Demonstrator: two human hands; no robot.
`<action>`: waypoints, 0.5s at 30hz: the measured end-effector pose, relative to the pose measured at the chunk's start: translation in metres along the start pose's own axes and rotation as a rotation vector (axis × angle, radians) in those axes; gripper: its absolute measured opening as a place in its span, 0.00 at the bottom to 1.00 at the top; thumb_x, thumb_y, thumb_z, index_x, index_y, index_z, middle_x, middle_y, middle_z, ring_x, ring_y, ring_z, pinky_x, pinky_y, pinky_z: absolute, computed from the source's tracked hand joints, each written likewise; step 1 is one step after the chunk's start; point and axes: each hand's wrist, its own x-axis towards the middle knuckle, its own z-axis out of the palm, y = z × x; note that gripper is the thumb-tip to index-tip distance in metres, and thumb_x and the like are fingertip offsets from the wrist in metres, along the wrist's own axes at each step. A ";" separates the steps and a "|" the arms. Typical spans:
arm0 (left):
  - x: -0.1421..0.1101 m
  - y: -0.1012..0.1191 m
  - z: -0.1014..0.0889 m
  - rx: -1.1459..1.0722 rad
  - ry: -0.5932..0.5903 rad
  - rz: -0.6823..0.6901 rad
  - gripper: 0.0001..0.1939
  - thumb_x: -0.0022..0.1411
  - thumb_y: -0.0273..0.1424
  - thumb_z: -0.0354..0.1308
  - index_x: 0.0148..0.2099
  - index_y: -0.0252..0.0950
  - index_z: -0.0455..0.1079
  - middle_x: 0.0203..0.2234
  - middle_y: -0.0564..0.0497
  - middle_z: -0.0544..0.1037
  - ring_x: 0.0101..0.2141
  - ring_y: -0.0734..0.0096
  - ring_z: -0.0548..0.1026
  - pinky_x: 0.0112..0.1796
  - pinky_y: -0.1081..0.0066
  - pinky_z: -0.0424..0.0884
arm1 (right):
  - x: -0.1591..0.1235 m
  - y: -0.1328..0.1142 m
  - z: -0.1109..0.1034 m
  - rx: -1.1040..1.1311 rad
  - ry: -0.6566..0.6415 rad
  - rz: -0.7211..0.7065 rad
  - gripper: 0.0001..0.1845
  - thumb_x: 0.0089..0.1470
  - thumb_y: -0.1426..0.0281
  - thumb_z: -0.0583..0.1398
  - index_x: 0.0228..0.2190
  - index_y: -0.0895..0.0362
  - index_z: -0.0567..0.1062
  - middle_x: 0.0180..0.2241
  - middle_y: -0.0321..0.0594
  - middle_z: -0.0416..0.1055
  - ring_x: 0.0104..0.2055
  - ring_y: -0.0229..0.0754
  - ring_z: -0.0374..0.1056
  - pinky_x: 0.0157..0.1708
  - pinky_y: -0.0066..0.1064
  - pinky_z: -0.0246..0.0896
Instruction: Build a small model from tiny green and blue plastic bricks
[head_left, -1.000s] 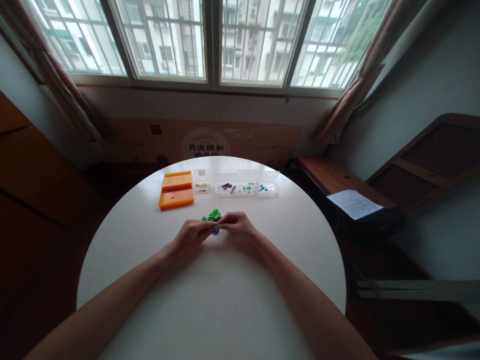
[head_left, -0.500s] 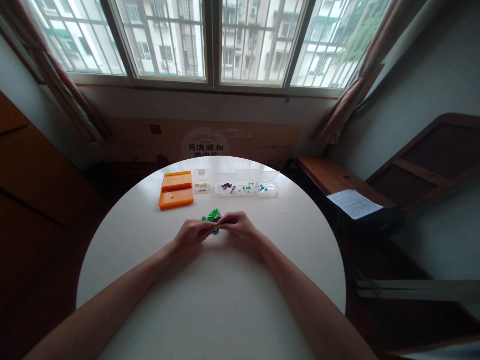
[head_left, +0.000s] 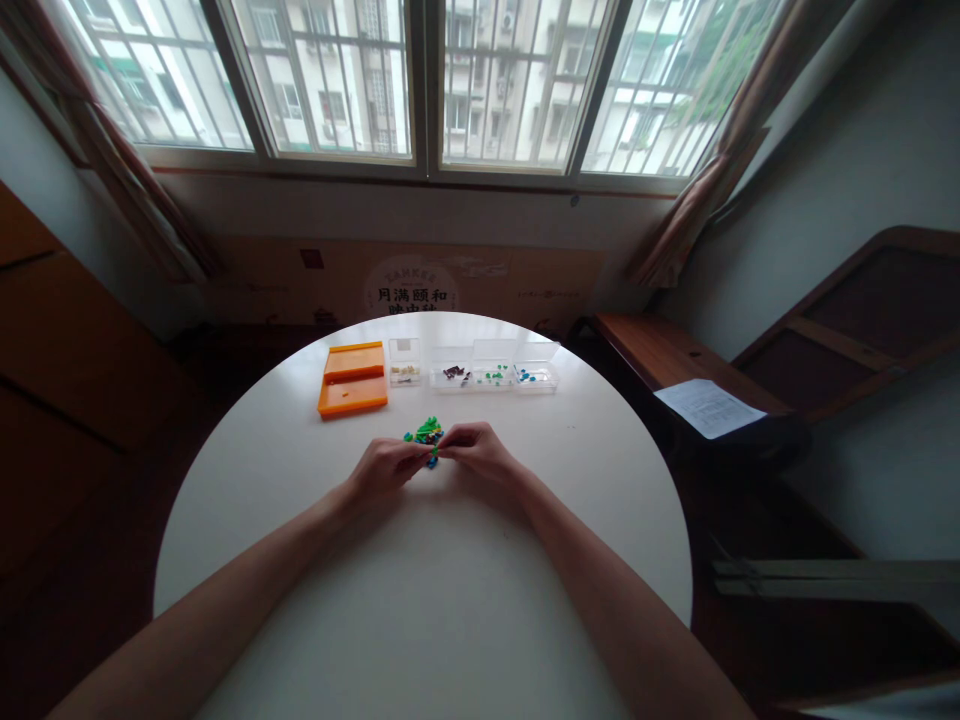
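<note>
My left hand [head_left: 388, 465] and my right hand [head_left: 480, 448] meet over the table, fingertips pinched closed. Between them is a small green building brick [head_left: 435, 451], and both hands grip it. Just behind the fingertips lies a pile of small green, blue and dark building bricks [head_left: 429, 430], partly covered by my fingers. Whether the held brick is joined to another piece is too small to tell.
Across the white round table [head_left: 420, 610] stand an orange two-step tray [head_left: 352, 391], a clear box with cream pieces [head_left: 405, 372] and an open clear compartment box [head_left: 480, 385] with dark, green and blue pieces. A paper sheet [head_left: 709, 407] lies off to the right.
Almost nothing differs. Both hands stay at the same spot with the green brick between the fingertips, shifting only very slightly.
</note>
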 end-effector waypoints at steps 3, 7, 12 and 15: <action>0.000 0.000 0.000 0.005 0.002 -0.002 0.10 0.61 0.32 0.56 0.38 0.31 0.75 0.16 0.51 0.74 0.16 0.80 0.68 0.20 0.81 0.62 | 0.000 -0.002 0.001 0.008 -0.002 0.002 0.14 0.35 0.64 0.69 0.25 0.62 0.78 0.24 0.39 0.74 0.26 0.37 0.68 0.31 0.29 0.62; 0.001 0.000 0.000 0.016 0.011 -0.002 0.10 0.60 0.32 0.56 0.36 0.31 0.76 0.15 0.52 0.73 0.15 0.81 0.67 0.20 0.81 0.62 | -0.001 -0.005 0.002 0.005 -0.002 -0.001 0.14 0.35 0.65 0.69 0.25 0.62 0.78 0.24 0.39 0.74 0.26 0.36 0.68 0.32 0.29 0.62; 0.000 0.000 0.000 0.025 0.007 -0.009 0.11 0.60 0.32 0.56 0.35 0.30 0.76 0.15 0.52 0.72 0.15 0.81 0.66 0.21 0.81 0.62 | -0.001 -0.005 0.002 -0.002 -0.002 -0.002 0.14 0.35 0.64 0.69 0.25 0.62 0.78 0.25 0.40 0.75 0.27 0.37 0.68 0.32 0.30 0.63; -0.001 -0.001 0.000 0.025 0.005 -0.016 0.11 0.60 0.33 0.56 0.36 0.30 0.75 0.14 0.53 0.72 0.15 0.81 0.66 0.21 0.81 0.62 | -0.001 -0.003 0.001 -0.011 -0.002 -0.006 0.14 0.36 0.64 0.69 0.26 0.62 0.78 0.25 0.40 0.75 0.28 0.37 0.68 0.33 0.30 0.63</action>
